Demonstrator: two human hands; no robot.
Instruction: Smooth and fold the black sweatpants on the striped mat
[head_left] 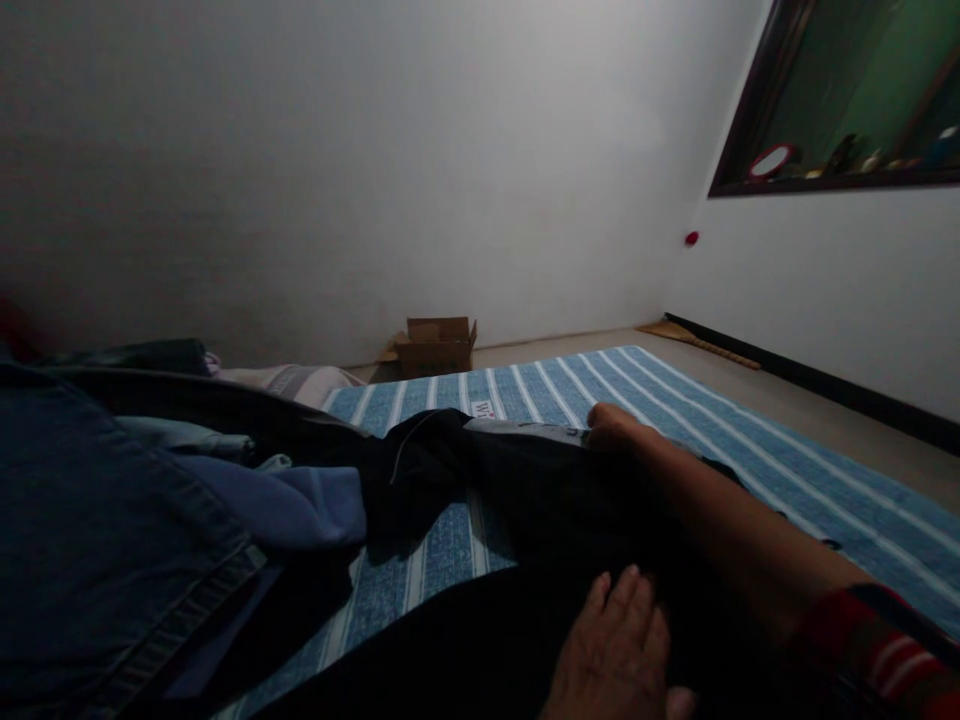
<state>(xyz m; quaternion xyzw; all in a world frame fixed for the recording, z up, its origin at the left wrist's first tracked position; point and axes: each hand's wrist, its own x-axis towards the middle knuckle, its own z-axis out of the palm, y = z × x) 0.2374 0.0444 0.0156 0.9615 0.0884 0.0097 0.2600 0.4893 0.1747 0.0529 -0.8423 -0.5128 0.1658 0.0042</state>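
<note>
A dark garment (551, 485) is pinched by the right hand (619, 430). The left hand (619, 645) is outstretched — fingers slightly parted.

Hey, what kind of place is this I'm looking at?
Probably a bedroom or sleeping area in a home: a blue-and-white striped sheet is spread like bedding, clothes are heaped at the left, and a dark garment lies across the sheet.

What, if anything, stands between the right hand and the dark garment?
Nothing visible: the right hand is in contact with the dark garment near its far edge. The left hand lies nearer the camera, not between them.
</note>
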